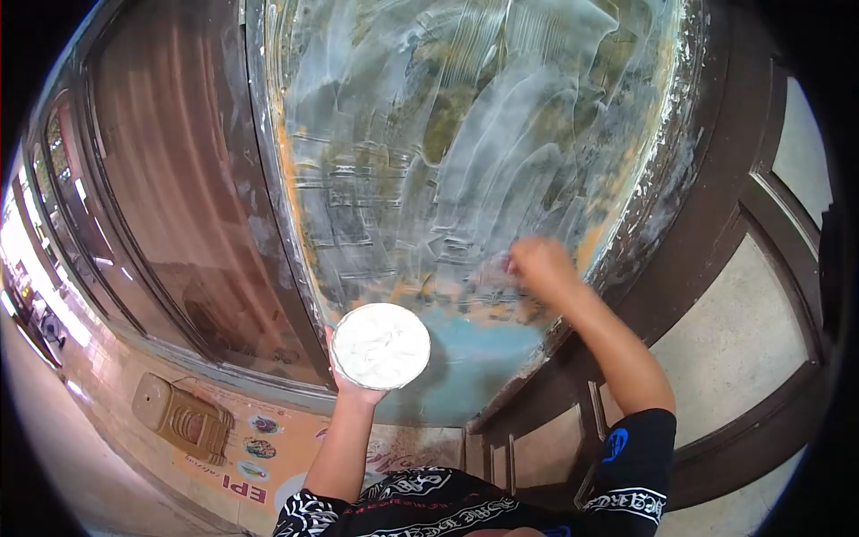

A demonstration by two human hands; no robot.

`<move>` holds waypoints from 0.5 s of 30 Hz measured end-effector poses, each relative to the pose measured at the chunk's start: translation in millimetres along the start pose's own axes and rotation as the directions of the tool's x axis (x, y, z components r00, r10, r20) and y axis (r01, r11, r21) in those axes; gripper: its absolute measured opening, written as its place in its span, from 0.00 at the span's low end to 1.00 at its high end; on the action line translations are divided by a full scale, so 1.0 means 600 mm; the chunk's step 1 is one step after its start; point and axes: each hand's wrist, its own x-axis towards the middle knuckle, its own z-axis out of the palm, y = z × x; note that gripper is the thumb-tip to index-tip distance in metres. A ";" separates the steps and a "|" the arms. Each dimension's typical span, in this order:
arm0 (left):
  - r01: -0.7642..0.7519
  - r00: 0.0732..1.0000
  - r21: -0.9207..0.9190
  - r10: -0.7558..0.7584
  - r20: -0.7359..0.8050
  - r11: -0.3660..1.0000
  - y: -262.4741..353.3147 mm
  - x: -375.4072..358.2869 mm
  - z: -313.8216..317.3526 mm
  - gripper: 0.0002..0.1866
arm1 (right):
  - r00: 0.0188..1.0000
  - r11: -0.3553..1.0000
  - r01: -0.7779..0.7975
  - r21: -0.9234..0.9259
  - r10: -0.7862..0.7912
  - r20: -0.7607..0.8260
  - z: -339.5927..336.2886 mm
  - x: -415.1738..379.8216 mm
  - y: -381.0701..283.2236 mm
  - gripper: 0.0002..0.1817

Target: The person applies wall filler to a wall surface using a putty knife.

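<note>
My left hand (360,392) supports a round tub (417,377) from below and the side, its fingers wrapped round the outside. White paste (380,345) with an uneven, stirred surface fills the tub almost to the rim. My right hand (542,265) is closed and slightly blurred at the lower right of the wall panel (483,358). Whatever it grips is hidden by the fingers and the blur. Whitish streaks and ridges of smeared paste cover most of the panel, over greenish, orange and pale blue patches.
Dark wooden frames edge the panel on both sides. A brown door with pale inset panels (743,304) stands at the right, and a glazed window with a reddish curtain (170,134) at the left. On the floor lie a brown plastic stool (183,419) and a printed banner (259,447).
</note>
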 end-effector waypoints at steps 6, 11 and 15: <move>-0.044 0.998 -0.006 0.044 -0.036 0.999 0.011 -0.013 0.013 0.45 | 0.682 0.834 -0.366 0.412 0.542 -0.491 -0.313 0.082 0.134 0.10; -0.068 0.998 0.020 0.068 0.001 0.997 0.019 -0.027 0.017 0.45 | 0.951 0.916 -0.139 0.376 0.229 -0.208 -0.247 0.042 0.056 0.09; -0.064 0.998 0.010 0.064 0.000 0.998 0.021 -0.025 0.003 0.45 | 0.952 0.998 0.058 0.014 -0.060 0.301 0.004 -0.027 -0.029 0.04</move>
